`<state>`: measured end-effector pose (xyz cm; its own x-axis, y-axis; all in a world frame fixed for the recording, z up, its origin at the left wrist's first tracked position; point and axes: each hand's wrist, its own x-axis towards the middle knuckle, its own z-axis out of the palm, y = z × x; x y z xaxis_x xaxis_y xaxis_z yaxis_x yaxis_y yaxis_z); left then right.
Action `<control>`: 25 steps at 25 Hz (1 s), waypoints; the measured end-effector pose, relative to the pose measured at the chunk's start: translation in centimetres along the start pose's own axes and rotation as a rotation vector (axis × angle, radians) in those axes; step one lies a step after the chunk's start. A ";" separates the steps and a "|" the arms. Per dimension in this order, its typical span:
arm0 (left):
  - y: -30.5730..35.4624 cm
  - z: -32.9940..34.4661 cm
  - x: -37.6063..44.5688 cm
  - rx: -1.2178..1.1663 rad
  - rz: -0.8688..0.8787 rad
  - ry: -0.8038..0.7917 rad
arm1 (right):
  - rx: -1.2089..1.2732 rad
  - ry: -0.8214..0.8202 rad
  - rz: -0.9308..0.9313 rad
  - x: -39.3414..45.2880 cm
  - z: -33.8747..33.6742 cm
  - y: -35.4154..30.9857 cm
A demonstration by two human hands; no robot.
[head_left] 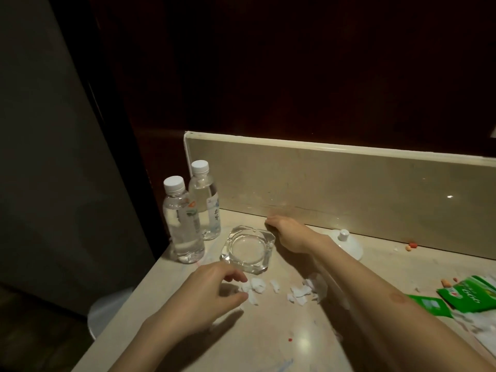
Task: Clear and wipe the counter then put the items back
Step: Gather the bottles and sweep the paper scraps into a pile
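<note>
Scraps (271, 289) of torn white paper lie strewn on the pale surface (303, 342), just in front of the glass ashtray (248, 251). The left hand (212, 294) hovers right at the nearest bits, thumb and fingers loosely curled toward each other as if about to pinch them up; it has hold of nothing that I can see. The right hand (285, 232) reaches past the ashtray to the back edge, where the surface meets the backsplash (335, 183). Its fingers are bent down against that corner, and whether they hold a crumb or merely press there cannot be told from this angle.

Two capped bottles (192, 213) stand together in the far left corner, close beside the ashtray, probably parked there to be out of the way of the mess. A white lid (346, 244) sits by the backsplash behind the right forearm. Green packets (467, 294) lie at the right edge, with orange bits (412, 246) near the backsplash and a red speck (290, 339) nearer the front.

Clearing looks barely under way: the litter remains spread out, the bottles and ashtray remain on the surface, and no wiping cloth shows. Gathering the scraps first makes sense, since small paper would smear or scatter under a wipe.
</note>
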<state>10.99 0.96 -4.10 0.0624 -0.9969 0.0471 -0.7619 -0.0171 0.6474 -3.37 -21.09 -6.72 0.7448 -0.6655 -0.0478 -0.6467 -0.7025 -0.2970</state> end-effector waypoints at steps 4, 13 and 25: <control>0.2 0.0 0.3 0.008 -0.003 -0.002 | -0.086 -0.010 -0.028 -1.8 0.1 0.0; 4.1 2.9 6.0 0.050 0.139 -0.058 | -0.027 -0.132 -0.117 -12.8 -0.8 -1.0; 4.8 4.0 5.0 0.025 0.138 -0.124 | 0.237 0.409 0.431 -11.4 -3.9 7.1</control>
<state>5.05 -4.44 -3.83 -0.1221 -0.9917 0.0391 -0.7736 0.1198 0.6222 -17.06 -19.45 -4.53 0.2730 -0.9513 0.1435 -0.7858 -0.3065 -0.5372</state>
